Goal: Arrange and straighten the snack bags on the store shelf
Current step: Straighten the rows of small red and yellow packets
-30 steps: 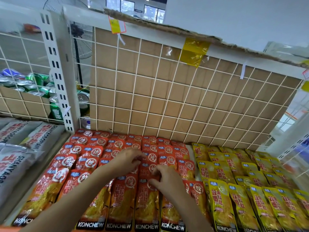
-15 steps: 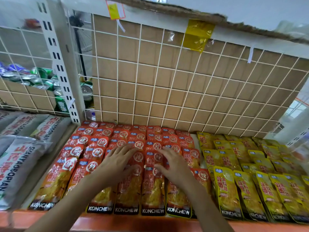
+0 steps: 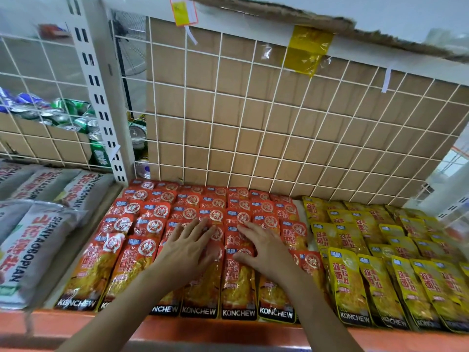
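Observation:
Several rows of red KONCHEW snack bags [image 3: 142, 252] lie overlapping on the shelf, running from the front lip back to the wire grid. My left hand [image 3: 186, 246] lies flat on the middle rows with fingers spread and straight. Beside it, my right hand [image 3: 261, 246] presses flat on the neighbouring row, fingers extended toward the back. A small gap with one red bag showing separates the two hands. To the right lie rows of yellow KONCHEW snack bags [image 3: 375, 270], untouched.
Grey SHANYAOBOPIAN bags [image 3: 38, 237] fill the shelf section on the left. A white wire grid backed by cardboard [image 3: 266, 118] closes the back. Drink cans [image 3: 73, 115] sit behind the grid at upper left. An orange shelf lip [image 3: 228, 331] runs along the front.
Both hands opened from curled on the bags to flat and slid slightly toward the shelf front. The camera tilted down and pulled back, bringing the orange shelf lip into view.

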Motion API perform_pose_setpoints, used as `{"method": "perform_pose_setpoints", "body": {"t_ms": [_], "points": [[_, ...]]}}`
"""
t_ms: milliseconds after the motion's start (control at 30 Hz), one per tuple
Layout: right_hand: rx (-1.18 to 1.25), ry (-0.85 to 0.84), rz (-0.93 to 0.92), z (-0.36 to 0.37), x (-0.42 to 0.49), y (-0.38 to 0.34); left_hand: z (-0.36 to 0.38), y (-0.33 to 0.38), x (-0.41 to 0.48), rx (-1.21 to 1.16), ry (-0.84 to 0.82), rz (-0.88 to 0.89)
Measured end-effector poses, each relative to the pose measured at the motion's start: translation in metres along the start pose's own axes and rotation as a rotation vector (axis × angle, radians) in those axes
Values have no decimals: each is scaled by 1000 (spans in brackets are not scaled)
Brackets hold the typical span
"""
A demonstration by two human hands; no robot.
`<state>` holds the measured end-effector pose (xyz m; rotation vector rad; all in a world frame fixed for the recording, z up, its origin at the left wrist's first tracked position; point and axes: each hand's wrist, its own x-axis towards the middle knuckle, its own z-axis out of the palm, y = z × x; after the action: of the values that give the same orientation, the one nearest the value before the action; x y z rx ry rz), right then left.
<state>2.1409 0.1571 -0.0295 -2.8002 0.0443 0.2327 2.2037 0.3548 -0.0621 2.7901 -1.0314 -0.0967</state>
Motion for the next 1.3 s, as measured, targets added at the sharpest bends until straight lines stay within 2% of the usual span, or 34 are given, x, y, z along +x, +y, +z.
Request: {"method": "perform_pose_setpoints", "body": {"t_ms": [267,500,700,933,1133,1300], "points": [[-6,30,5,7,3,3,-1,10,6,24,-2,64],[6,61,38,8,1,4,-2,13,31,25,-67,18],[18,108,60,2,4,7,7,11,34,44,-45,43],[109,143,37,-17,54,29,-8,26,43,-50,-24,-9],[104,175,-17,-34,96,36,-3,43,58,-15,-16,-35],[100,111,-93,-35,124,31,7,53,61,7,17,-62]]}}
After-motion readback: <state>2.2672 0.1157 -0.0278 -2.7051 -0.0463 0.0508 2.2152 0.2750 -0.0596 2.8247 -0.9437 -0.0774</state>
